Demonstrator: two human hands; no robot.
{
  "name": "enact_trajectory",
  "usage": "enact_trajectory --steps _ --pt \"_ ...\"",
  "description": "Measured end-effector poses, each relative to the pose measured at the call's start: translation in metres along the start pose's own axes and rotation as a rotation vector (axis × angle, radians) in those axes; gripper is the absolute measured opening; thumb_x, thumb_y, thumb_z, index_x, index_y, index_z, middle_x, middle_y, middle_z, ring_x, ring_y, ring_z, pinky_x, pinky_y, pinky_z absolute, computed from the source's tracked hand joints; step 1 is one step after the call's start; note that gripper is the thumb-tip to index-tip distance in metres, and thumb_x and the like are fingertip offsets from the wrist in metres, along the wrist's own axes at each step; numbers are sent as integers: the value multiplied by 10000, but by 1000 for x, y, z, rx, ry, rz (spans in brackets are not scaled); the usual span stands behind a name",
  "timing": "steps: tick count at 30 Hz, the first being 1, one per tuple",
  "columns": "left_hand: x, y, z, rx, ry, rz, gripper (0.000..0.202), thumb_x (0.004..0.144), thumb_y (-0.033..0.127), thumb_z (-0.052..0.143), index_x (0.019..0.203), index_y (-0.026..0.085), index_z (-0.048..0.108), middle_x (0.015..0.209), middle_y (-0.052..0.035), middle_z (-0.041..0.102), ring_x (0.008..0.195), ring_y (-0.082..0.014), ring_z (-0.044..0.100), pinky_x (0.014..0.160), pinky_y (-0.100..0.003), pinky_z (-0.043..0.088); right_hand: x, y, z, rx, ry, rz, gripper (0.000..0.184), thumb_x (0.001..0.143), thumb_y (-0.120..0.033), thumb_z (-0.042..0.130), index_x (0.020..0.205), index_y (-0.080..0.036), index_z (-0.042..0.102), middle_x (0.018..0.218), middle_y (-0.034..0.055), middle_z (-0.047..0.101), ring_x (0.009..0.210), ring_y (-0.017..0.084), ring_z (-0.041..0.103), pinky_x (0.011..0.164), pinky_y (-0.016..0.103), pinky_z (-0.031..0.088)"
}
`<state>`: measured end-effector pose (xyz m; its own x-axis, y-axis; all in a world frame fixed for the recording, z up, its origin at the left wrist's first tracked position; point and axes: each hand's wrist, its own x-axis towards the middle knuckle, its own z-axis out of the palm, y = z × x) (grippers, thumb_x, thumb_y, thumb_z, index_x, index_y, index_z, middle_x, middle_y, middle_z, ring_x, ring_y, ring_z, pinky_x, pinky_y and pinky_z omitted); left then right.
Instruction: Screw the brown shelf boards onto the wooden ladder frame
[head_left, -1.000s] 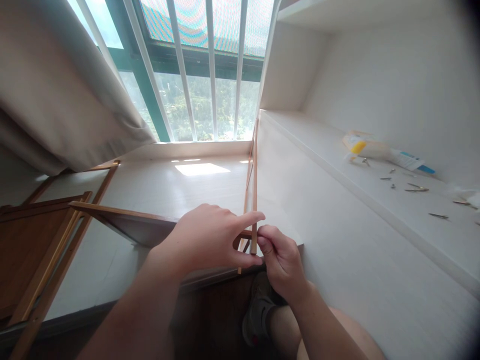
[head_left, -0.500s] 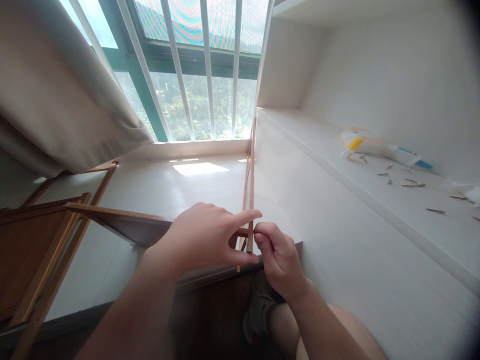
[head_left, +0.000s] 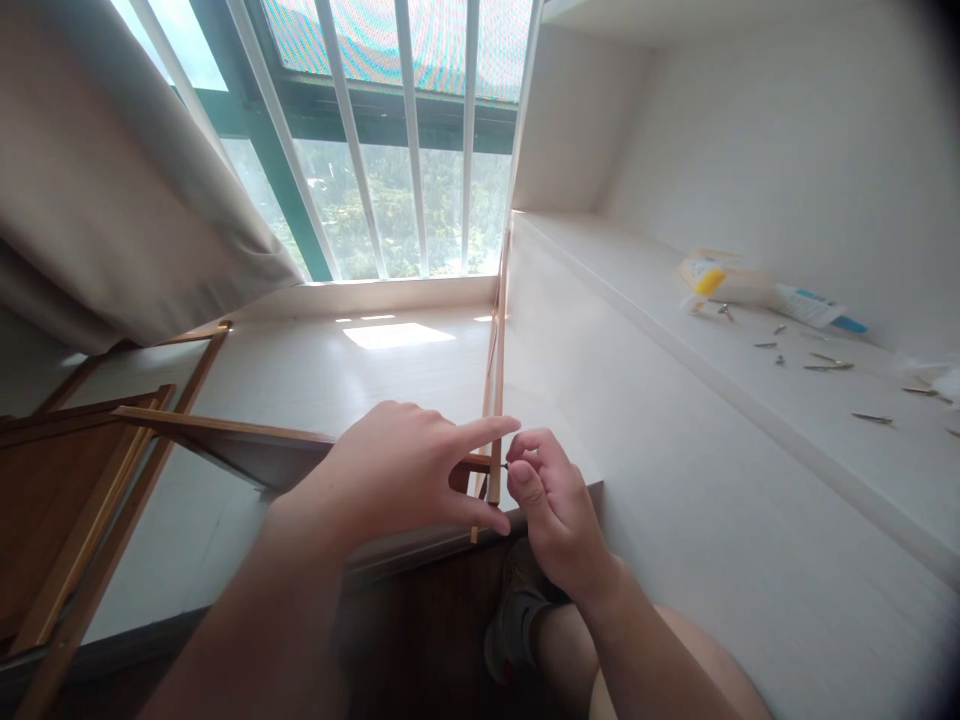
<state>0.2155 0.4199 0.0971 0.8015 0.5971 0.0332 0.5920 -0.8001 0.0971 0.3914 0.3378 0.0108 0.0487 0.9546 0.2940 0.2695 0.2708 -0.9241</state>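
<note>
My left hand [head_left: 405, 460] lies over a brown wooden board [head_left: 232, 430] and grips it near its right end. Its forefinger and thumb reach past either side of a narrow wooden frame strip [head_left: 495, 440], against which the board's end sits. On the strip's right side, my right hand [head_left: 559, 500] has its fingers curled and pinched at the level of the joint. A thin dark piece, seemingly a screw [head_left: 505, 465], shows between those fingertips and the strip; most of it is hidden.
On the white ledge [head_left: 630, 290] at right lie several loose screws [head_left: 829, 364] and a plastic bag [head_left: 817, 308]. A wooden frame [head_left: 135, 490] leans at left under a curtain [head_left: 135, 190]. Beyond the white sill is a barred window [head_left: 397, 200]. My shoe [head_left: 510, 620] is below.
My right fingers have loosened and shifted slightly at the joint, so the thin dark piece now shows. The left hand still holds the board; the whole view has shifted slightly.
</note>
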Motion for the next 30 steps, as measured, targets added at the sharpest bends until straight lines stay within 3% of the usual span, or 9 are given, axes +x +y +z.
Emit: enact_trajectory --steps 3,5,9,14,18,22,24,27,30 --pt "0 0 0 4 8 5 729 728 813 538 1353 441 498 739 15 727 706 -242 696 576 -263 316 -1 0 -3 -39 -13 -63 113 1001 -311 446 1070 -224 469 701 -44 514 548 109 425 542 242 346" --pt "-1 0 0 14 16 6 730 726 818 534 1350 441 500 741 14 727 704 -244 695 574 -266 314 0 0 -3 -134 -16 -98 96 1001 -292 442 992 -218 503 707 -28 530 582 118 455 574 253 357" --pt "-1 1 -1 16 16 7 737 729 819 527 1356 434 499 751 10 731 709 -247 697 572 -270 314 3 -2 -2 -211 7 -92 245 1014 -315 409 811 -205 492 658 -23 495 587 123 452 583 262 349" --pt "-2 2 -3 7 9 11 719 740 806 531 1350 425 509 745 7 731 696 -237 694 566 -264 309 0 -3 -4 -125 19 -103 109 993 -305 470 1025 -214 520 699 -38 526 572 112 458 557 240 355" --pt "-2 2 -3 0 18 10 726 738 813 524 1351 423 509 749 6 731 712 -243 700 571 -263 313 1 0 -5 -189 18 -108 275 1009 -337 425 797 -194 526 656 -25 491 587 118 449 574 254 341" --pt "-2 2 -2 -2 10 11 693 744 792 545 1334 430 517 729 15 723 697 -243 697 557 -262 310 3 -1 -4 -130 11 -87 183 988 -367 481 980 -198 551 700 -25 542 602 125 476 584 253 369" --pt "-2 2 -2 -2 12 9 697 742 795 544 1336 434 515 735 12 725 711 -252 699 568 -264 327 3 -2 -3 -114 5 -68 226 997 -376 461 886 -197 542 689 -21 526 601 125 463 586 256 369" --pt "-2 2 -4 -17 6 2 740 731 811 534 1357 416 514 753 -8 730 736 -257 704 592 -269 356 3 0 -2 -95 16 -8 433 1024 -447 340 699 -193 474 621 -12 453 570 127 415 553 270 327" --pt "-2 2 -5 -21 -8 -3 751 727 809 541 1359 403 524 741 -15 726 730 -251 704 589 -266 354 3 9 -3 -15 29 117 470 1023 -475 270 733 -190 505 592 -20 419 551 133 405 534 272 320"
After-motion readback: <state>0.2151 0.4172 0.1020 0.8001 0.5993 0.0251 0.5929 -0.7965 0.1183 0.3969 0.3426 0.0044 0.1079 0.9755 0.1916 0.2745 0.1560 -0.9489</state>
